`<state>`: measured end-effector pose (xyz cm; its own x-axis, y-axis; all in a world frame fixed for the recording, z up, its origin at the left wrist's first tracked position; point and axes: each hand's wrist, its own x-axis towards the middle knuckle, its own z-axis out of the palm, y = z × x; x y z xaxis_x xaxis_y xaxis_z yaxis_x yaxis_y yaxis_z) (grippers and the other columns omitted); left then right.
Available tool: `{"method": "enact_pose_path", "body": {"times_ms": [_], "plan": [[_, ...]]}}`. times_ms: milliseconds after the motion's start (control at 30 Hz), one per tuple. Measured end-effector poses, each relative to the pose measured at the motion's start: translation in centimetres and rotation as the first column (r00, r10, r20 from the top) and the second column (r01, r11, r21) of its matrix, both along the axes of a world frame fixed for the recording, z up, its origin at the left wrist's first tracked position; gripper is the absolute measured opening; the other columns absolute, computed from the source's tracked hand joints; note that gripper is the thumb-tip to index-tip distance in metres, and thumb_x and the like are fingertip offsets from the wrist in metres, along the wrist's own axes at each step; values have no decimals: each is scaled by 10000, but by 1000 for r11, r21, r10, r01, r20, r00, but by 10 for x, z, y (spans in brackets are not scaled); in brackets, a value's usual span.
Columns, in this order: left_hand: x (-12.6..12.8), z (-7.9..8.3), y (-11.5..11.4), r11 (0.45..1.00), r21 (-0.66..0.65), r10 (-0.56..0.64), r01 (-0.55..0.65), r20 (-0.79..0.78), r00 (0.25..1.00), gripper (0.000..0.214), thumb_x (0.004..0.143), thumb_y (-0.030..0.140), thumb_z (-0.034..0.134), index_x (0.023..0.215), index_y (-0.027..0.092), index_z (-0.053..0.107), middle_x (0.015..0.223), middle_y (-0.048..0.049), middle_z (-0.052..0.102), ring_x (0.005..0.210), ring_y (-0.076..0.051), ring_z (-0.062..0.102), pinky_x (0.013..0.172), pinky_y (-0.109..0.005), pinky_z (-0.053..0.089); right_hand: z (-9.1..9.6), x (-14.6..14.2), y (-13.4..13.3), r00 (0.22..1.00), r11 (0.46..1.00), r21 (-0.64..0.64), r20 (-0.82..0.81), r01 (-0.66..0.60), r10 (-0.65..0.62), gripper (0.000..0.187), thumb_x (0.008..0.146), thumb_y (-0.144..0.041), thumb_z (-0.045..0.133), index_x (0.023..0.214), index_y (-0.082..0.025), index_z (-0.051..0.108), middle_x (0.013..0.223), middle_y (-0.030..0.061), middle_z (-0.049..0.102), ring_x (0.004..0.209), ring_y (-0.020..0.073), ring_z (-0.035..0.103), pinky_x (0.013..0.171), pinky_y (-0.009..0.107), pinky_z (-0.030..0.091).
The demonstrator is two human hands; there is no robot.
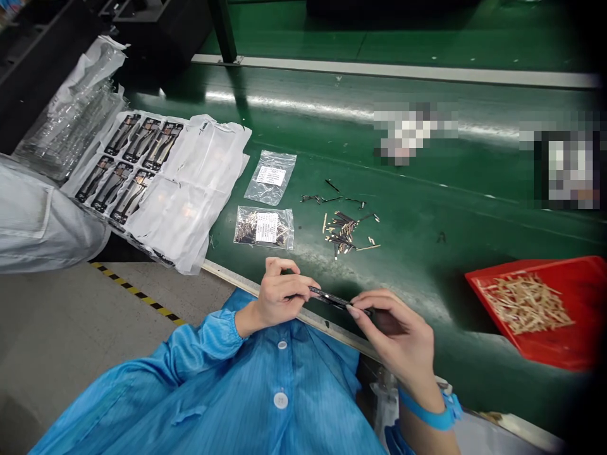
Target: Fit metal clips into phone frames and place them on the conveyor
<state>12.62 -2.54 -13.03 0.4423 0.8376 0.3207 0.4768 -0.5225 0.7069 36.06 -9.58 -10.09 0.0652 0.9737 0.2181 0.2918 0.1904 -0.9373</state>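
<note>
A thin black phone part (pixel 334 299), seen nearly edge-on, is held level between my two hands above the table's front edge. My left hand (pixel 283 291) pinches its left end. At its right end my right hand (pixel 398 325) grips with thumb and fingers. Beyond the hands lies a loose pile of small black and gold strips (pixel 342 232), which look like flex cables. To the left of the pile, a clear labelled bag (pixel 264 228) holds more such strips. Behind it lies another clear bag (pixel 270 177) with a white label.
On the left, a white tray (pixel 199 189) carries several phone parts (pixel 116 188), next to stacked clear plastic trays (pixel 78 114). A red scoop-like tray (pixel 581 303) of pale strips (pixel 528 303) sits at the right. A person's pale sleeve (pixel 42 215) reaches in at far left.
</note>
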Motion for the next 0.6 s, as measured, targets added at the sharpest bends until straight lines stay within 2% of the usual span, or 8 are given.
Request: {"method": "enact_pose_path", "body": {"times_ms": [100,200,333,400,500,600], "plan": [[-1,-5,-2,999,30,-29,29,18,999,353,997,184,663,655,236,596,891,36,845,970,-240,618,952,-484,446,0,-6,0,1000,1000,12,26,12,-12,86,962,-175,771,1007,-247,757,976,80,732,853,241,710,720,380,589],[0,-6,-5,999,23,-24,23,26,999,320,983,167,671,684,235,582,908,35,849,967,-238,602,928,-467,457,-2,-15,1,982,988,155,189,-1,-29,204,950,-156,778,1114,-277,784,1025,80,751,899,252,724,765,410,603],[2,-7,-7,999,-7,-31,31,-9,999,291,973,152,653,706,238,576,951,41,853,943,-232,587,923,-466,467,-10,-24,3,943,949,313,325,-35,-73,397,950,-51,738,1216,-340,798,1022,42,767,868,216,720,751,379,599],[2,-8,-8,999,-24,-40,39,-32,999,280,983,166,634,717,242,590,960,36,852,945,-234,581,934,-476,472,-14,-23,3,922,940,337,377,-45,-91,445,944,-23,735,1245,-346,793,1033,42,767,881,214,713,761,376,597],[2,-10,-8,998,-44,-47,45,-47,998,278,998,203,603,725,252,619,950,26,850,932,-238,574,932,-488,487,-19,-18,1,884,941,321,464,-104,-60,411,961,-33,717,1222,-339,801,1063,43,776,901,214,716,771,374,602],[1,-11,-8,999,-17,-42,42,-13,999,285,994,215,594,713,256,619,934,29,849,911,-241,565,904,-482,491,-21,-13,-4,891,938,320,453,-135,-26,379,944,-52,755,1203,-325,798,1132,53,784,937,227,739,790,390,622]]}}
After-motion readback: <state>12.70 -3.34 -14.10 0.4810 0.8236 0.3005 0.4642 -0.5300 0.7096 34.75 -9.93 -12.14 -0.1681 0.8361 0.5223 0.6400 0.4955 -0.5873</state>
